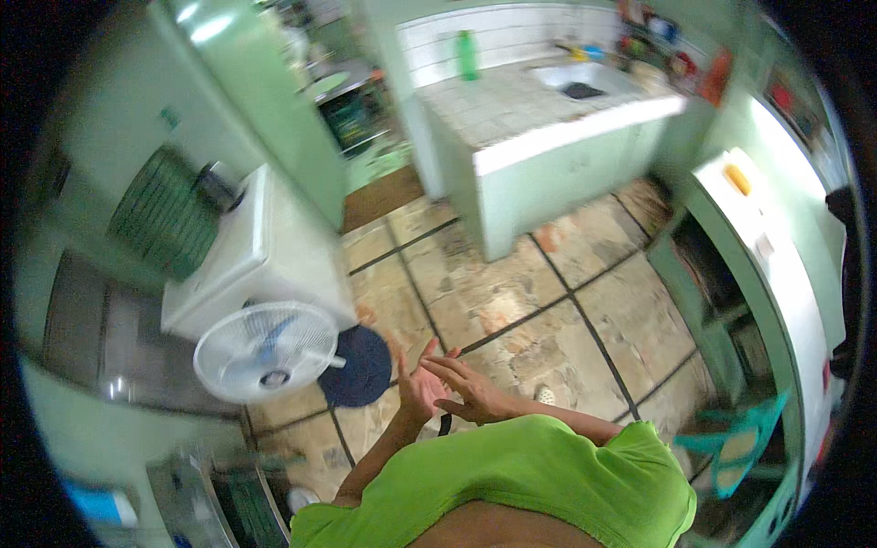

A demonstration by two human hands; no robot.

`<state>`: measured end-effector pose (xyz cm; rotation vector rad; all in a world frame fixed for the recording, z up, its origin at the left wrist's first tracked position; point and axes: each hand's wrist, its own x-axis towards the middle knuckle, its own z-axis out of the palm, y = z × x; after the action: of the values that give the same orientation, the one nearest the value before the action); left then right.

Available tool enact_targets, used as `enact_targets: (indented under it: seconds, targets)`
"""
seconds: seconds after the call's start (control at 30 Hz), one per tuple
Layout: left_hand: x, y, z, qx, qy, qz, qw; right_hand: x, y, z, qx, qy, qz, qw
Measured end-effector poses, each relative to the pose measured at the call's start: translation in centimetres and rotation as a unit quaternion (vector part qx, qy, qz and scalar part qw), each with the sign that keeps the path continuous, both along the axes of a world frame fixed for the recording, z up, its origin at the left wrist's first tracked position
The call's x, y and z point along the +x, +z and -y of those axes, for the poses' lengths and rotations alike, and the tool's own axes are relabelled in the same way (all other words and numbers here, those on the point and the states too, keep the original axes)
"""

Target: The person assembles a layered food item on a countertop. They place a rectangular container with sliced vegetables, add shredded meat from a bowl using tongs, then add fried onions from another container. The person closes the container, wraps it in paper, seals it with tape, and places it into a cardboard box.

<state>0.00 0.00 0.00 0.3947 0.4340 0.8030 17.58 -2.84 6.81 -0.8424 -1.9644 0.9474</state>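
The two hands meet in front of the person's chest, above the floor. The left hand (416, 388) stands with its fingers spread and pointing up, palm turned toward the other; it grips nothing that I can see. The right hand (470, 391) lies across it, fingers loosely extended and pointing left, its fingertips touching or just short of the left palm; it too looks empty. A small dark thing (445, 424) shows just under the two wrists, but whether it hangs from a hand or lies on the floor I cannot tell.

Nearest to the hands, on their left side, is a round dark blue mat (358, 365) on the floor, and just past it a white fan (265, 352) facing up toward the camera. The left hand is the closer one to both. Beside the fan stands a white washer (265, 251), with a green ribbed basket (164, 212) beyond it.

The floor (548, 310) is large stone-patterned tiles with dark joints. Further off, a pale tiled worktop (512, 105) holds a sink (580, 78) and a green bottle (467, 55). To the right runs a long white-topped cabinet (776, 265). The person wears a bright green shirt (539, 475).
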Motion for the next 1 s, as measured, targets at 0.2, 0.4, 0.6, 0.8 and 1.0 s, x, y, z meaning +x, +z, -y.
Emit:
enact_targets:
  seconds: [0.2,0.4,0.6,0.8,1.0]
  targets:
    - [17.0,-1.9,-1.2,-0.242,-0.151,0.128,0.95,11.8,-2.5,2.4,0.078,-0.288,-0.007,0.954]
    - [36.9,-3.1,1.8,-0.148,-0.27,-0.068,0.949,27.6,-6.6,6.3,0.042,-0.401,-0.061,0.913]
    - [50.9,-2.0,3.2,-0.121,-0.341,-0.071,0.93,41.1,-6.2,8.8,0.033,-0.519,0.026,0.854]
    - [57.4,-0.3,1.9,-0.127,-0.393,-0.093,0.906,49.3,-10.0,8.1,-0.05,-0.514,0.043,0.855]
    - [64.3,-0.6,-3.3,-0.135,-0.464,-0.178,0.857,54.9,-17.2,5.0,-0.364,-0.451,-0.372,0.725]
